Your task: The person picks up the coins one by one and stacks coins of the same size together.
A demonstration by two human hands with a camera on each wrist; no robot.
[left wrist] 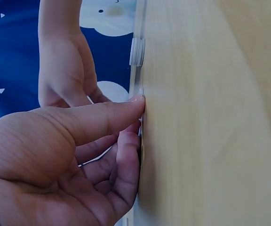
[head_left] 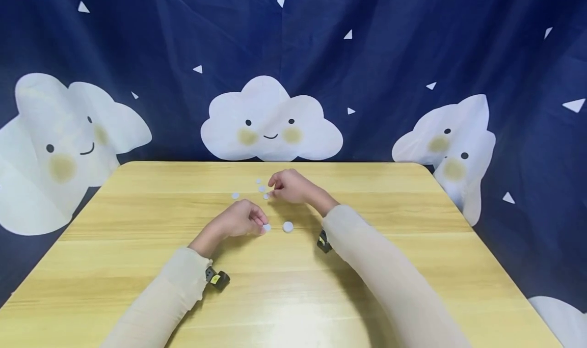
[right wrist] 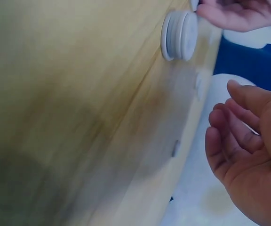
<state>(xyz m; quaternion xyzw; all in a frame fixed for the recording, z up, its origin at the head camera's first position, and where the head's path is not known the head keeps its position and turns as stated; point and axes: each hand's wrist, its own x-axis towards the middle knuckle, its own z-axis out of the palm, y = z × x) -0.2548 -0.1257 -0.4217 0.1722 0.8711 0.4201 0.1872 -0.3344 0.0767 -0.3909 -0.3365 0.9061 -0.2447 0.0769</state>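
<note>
Possibly the nearest trouble is sitting at the wrists: the left wrist camera [head_left: 220, 280] is jutting from the left sleeve [head_left: 160, 302] over the wooden table [head_left: 91, 266], while the right wrist camera [head_left: 323, 241] is hanging near the white stack [head_left: 288, 226]. Should the right forearm dip or swing inward, that camera could be knocking the stack apart.

Just beside the stack, the left hand [head_left: 240, 219] is pinching a small white disc [head_left: 267, 228] between thumb and fingers, low against the tabletop. Since so thin a piece is offering little to grip, it could be slipping out, and a careless sideways push could be toppling the stacked discs, whose edges are looking slightly uneven in the right wrist view.

Beyond, the right hand [head_left: 293, 187] is hovering with its fingers loosely bent and grasping nothing that shows. The closest loose disc [head_left: 266, 196] is lying by its thumb, and two more [head_left: 261, 189] are trailing behind; a hasty reach could be scattering them. Another disc [head_left: 235, 195] is resting apart, farther left, where the left hand could be brushing it. Farthest off, a blue cloud-printed curtain [head_left: 367, 134] is hanging behind the table.
</note>
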